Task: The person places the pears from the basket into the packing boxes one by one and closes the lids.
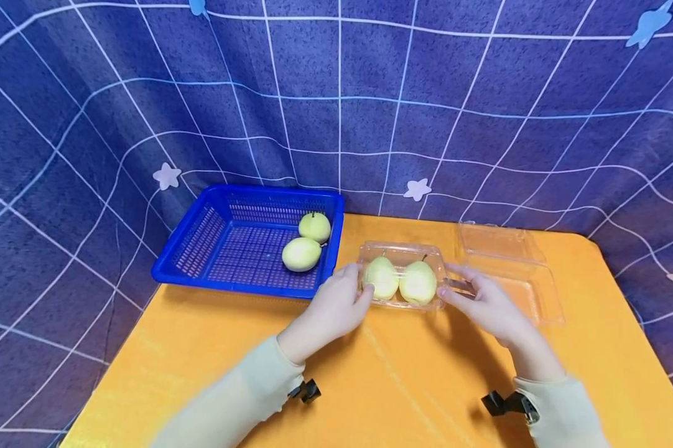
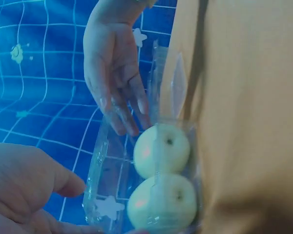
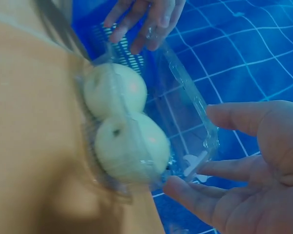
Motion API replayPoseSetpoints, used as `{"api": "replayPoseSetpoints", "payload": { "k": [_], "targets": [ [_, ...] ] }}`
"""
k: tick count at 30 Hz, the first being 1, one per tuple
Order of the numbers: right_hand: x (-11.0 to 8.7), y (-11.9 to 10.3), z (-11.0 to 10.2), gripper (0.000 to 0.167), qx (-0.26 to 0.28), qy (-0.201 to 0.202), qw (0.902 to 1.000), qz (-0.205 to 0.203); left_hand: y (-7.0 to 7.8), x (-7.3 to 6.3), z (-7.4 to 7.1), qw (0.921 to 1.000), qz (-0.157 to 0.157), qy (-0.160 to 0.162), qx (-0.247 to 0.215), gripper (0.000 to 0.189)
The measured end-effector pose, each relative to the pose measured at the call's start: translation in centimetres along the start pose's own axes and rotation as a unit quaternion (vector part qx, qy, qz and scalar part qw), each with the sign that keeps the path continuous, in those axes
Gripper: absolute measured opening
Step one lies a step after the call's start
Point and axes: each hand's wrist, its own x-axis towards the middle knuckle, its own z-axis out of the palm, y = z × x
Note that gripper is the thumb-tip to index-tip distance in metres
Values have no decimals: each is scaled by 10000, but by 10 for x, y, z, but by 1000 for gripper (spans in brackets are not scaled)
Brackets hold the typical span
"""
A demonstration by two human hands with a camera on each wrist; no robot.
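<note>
Four pears (image 1: 417, 283) that I see, two boxes (image 1: 524, 289), one basket (image 1: 241, 249), one left hand (image 1: 339, 302), one right hand (image 1: 490, 308), one bench (image 1: 370, 386)

left wrist: clear box (image 2: 94, 175) cut by bottom edge | head: left sleeve (image 1: 238, 395) likewise

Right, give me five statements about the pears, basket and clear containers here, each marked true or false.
1. Two pears lie in the blue basket. True.
2. The clear container between the two hands holds three pears. False: it holds two.
3. The left grip is nearer the basket than the right grip is. True.
4. In the head view, the basket is right of that container. False: it is on the left.
5. The table is orange. True.
</note>
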Motion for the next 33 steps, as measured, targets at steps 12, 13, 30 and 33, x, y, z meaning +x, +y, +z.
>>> {"api": "replayPoseSetpoints", "payload": {
  "k": [12, 13, 30, 33],
  "targets": [
    [-10, 11, 18, 67, -127, 87, 9998, -94, -11, -11, 28, 9997, -134, 203, -77, 50],
    [-11, 11, 19, 66, -110, 87, 9999, -71, -12, -12, 29, 9996, -164, 188, -133, 50],
    [-11, 20, 31, 51, -25, 283, 9995, -103, -31, -1, 43, 9964, -260, 401, -695, 29],
    [-11, 21, 31, 50, 77, 280, 9996, -54, -32, 0, 43, 9946, -337, 336, -920, 28]
  ]
}}
